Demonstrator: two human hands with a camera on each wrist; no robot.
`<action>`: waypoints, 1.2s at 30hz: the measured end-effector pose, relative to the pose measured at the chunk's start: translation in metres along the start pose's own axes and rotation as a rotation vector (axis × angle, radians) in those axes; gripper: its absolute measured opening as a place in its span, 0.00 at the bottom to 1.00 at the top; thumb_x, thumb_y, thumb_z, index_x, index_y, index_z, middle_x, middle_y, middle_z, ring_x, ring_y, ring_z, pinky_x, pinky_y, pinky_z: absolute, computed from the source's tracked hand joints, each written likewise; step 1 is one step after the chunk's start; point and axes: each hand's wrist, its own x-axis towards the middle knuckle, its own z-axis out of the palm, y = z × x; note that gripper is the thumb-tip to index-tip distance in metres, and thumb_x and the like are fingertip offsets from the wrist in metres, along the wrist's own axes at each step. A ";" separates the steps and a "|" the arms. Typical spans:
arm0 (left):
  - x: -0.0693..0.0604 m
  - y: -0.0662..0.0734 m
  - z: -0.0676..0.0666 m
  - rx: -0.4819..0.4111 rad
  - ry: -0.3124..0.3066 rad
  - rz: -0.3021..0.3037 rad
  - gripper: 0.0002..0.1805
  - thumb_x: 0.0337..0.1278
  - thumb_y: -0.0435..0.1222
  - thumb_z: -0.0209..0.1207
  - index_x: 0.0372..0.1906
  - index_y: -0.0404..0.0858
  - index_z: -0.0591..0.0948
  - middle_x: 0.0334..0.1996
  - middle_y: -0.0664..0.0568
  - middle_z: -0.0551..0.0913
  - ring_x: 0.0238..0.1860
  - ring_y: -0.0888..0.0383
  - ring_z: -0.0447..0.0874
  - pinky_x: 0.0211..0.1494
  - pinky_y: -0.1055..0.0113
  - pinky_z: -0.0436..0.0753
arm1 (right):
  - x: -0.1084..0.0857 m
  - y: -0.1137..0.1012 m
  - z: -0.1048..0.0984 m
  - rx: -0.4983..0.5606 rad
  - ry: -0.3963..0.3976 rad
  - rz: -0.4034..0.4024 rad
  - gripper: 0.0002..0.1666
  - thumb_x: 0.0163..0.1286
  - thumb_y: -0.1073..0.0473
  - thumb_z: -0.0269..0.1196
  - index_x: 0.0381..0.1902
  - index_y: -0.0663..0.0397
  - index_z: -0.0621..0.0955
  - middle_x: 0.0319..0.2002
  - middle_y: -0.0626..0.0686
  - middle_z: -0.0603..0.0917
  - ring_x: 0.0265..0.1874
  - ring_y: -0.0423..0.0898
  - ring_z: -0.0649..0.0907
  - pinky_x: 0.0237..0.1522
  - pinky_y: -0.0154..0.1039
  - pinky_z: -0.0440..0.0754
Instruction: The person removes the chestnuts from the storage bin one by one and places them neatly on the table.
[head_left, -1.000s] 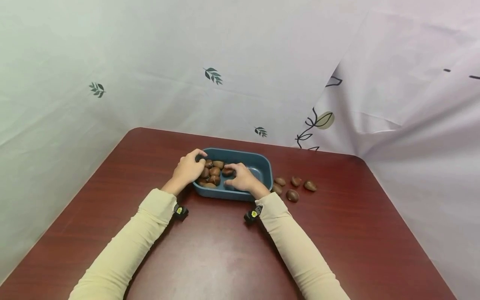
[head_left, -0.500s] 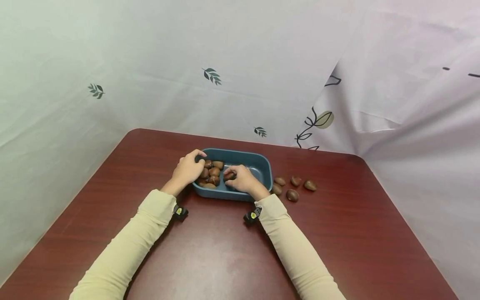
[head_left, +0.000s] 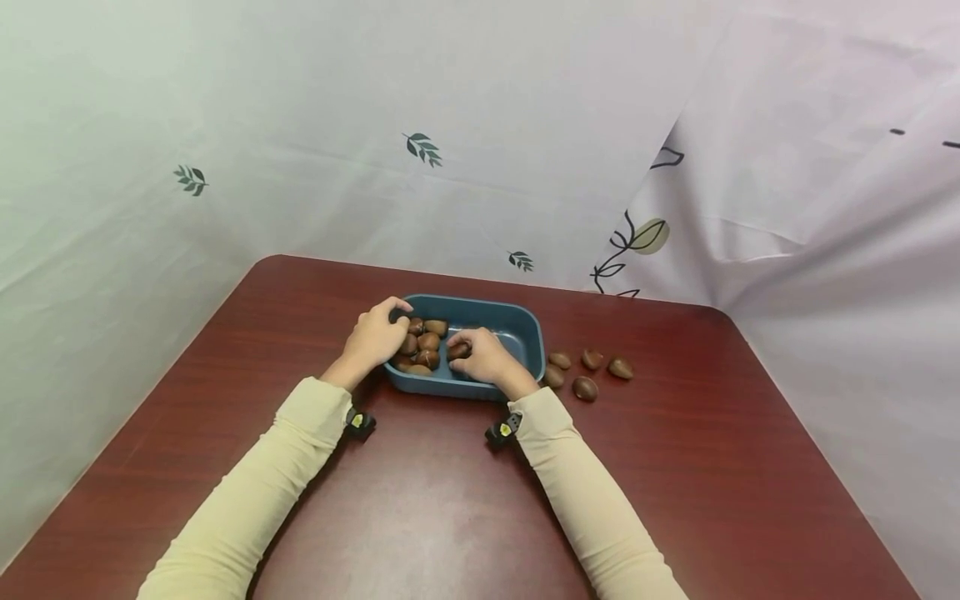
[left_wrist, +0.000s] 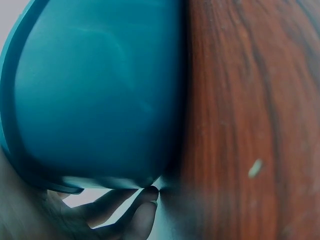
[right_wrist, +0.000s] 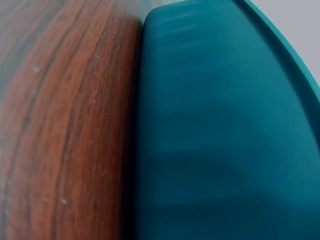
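Note:
A blue rectangular container (head_left: 480,310) stands on the table, with several brown chestnuts (head_left: 428,342) gathered in its left part. My left hand (head_left: 377,336) grips the container's left end, the thumb over the rim; the left wrist view shows its fingers (left_wrist: 140,220) along the outer wall (left_wrist: 95,100). Inside the container, my right hand (head_left: 487,357) pinches one chestnut (head_left: 458,351) between thumb and fingers. Only the container's outer side (right_wrist: 220,125) shows in the right wrist view, and the right hand is out of that picture.
Several loose chestnuts (head_left: 585,388) lie on the red-brown table (head_left: 435,483) just right of the container. Behind the table hangs a pale cloth (head_left: 315,125) with leaf prints, and it also runs along both sides.
My right hand has closed its thumb and fingers round the chestnut, which has shifted slightly to the right and down. The left hand has stayed at the container's left end.

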 end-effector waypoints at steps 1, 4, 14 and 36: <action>0.000 0.000 0.000 0.000 0.000 -0.001 0.19 0.69 0.44 0.46 0.60 0.50 0.76 0.22 0.46 0.71 0.17 0.53 0.61 0.21 0.62 0.62 | 0.000 0.000 0.000 -0.004 0.000 0.000 0.18 0.64 0.67 0.67 0.53 0.59 0.83 0.49 0.56 0.84 0.51 0.53 0.81 0.55 0.49 0.77; 0.000 -0.001 0.000 0.001 0.002 -0.002 0.19 0.69 0.44 0.46 0.60 0.50 0.76 0.24 0.45 0.72 0.19 0.52 0.62 0.23 0.61 0.63 | 0.000 0.000 0.001 -0.007 0.002 -0.003 0.18 0.64 0.66 0.68 0.53 0.59 0.83 0.48 0.56 0.84 0.50 0.53 0.81 0.55 0.48 0.77; -0.001 0.000 0.000 0.012 0.008 -0.007 0.19 0.69 0.44 0.46 0.60 0.50 0.76 0.28 0.45 0.74 0.22 0.51 0.65 0.26 0.59 0.64 | 0.001 0.002 0.002 -0.005 0.013 -0.023 0.17 0.64 0.64 0.69 0.51 0.60 0.83 0.43 0.55 0.87 0.42 0.49 0.84 0.51 0.44 0.79; -0.002 0.002 -0.001 -0.007 0.000 -0.001 0.19 0.69 0.44 0.46 0.60 0.50 0.76 0.27 0.44 0.72 0.21 0.51 0.65 0.27 0.59 0.65 | -0.003 0.000 0.001 0.027 0.017 -0.055 0.16 0.65 0.65 0.68 0.51 0.62 0.83 0.42 0.55 0.88 0.41 0.48 0.85 0.47 0.41 0.81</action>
